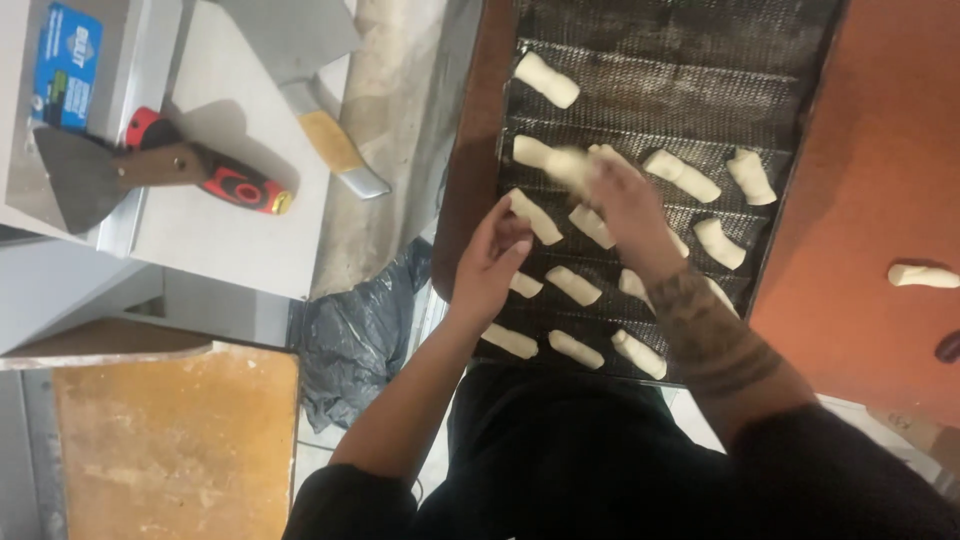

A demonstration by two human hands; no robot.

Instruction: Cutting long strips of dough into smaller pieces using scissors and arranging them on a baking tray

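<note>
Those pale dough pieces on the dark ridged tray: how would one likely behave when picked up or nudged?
The dough pieces look soft and matte, so one would probably sag or dent rather than stay stiff. Being short cylinders, they might roll, though the tray's ridges likely hold them. The right hand lifts one with its fingertips, suggesting little weight; the left hand hovers nearby.

pale dough pieces (546, 79), dark ridged tray (660, 60)

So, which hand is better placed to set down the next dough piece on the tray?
The right hand, probably: it is over the middle of the tray with a blurred dough piece at its fingers. The left hand hovers at the tray's left edge and seems empty.
</note>
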